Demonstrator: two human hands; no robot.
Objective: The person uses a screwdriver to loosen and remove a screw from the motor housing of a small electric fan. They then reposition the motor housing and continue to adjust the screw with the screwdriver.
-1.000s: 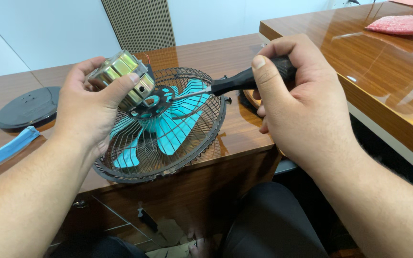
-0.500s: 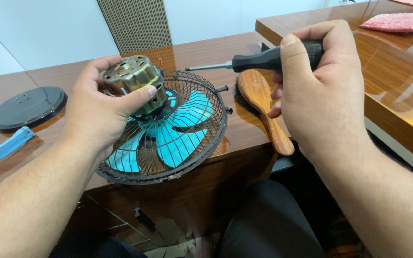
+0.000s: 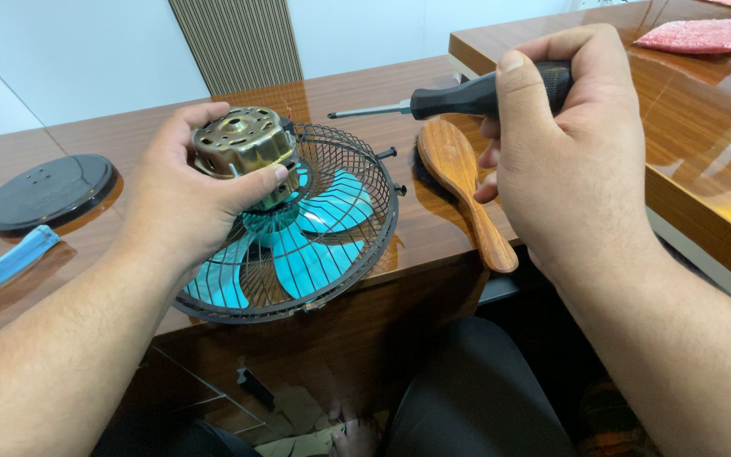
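Brass-coloured metal is showing between the fingers of the left hand (image 3: 184, 199), which is clasping the fan motor (image 3: 243, 148) from the side, thumb lying across its lower edge. That motor is sitting on the hub of a dark wire fan guard (image 3: 340, 245) with turquoise blades (image 3: 315, 254) behind the mesh, the whole assembly tilting toward the person and overhanging the near edge of the brown wooden desk (image 3: 129, 135). The right hand (image 3: 573, 165) is clenching the black handle of a screwdriver (image 3: 458, 97); its long axis is running nearly level, the shaft pointing left toward the motor, tip well apart from it with open air between. A wooden hairbrush (image 3: 467, 190) is lying just beside the guard, below the screwdriver. Farther left, a black round base plate (image 3: 48, 190) and a blue strip (image 3: 2, 267) are resting near the desk edge; a pink cloth (image 3: 700, 34) is lying on the adjoining glossy table (image 3: 704, 118).
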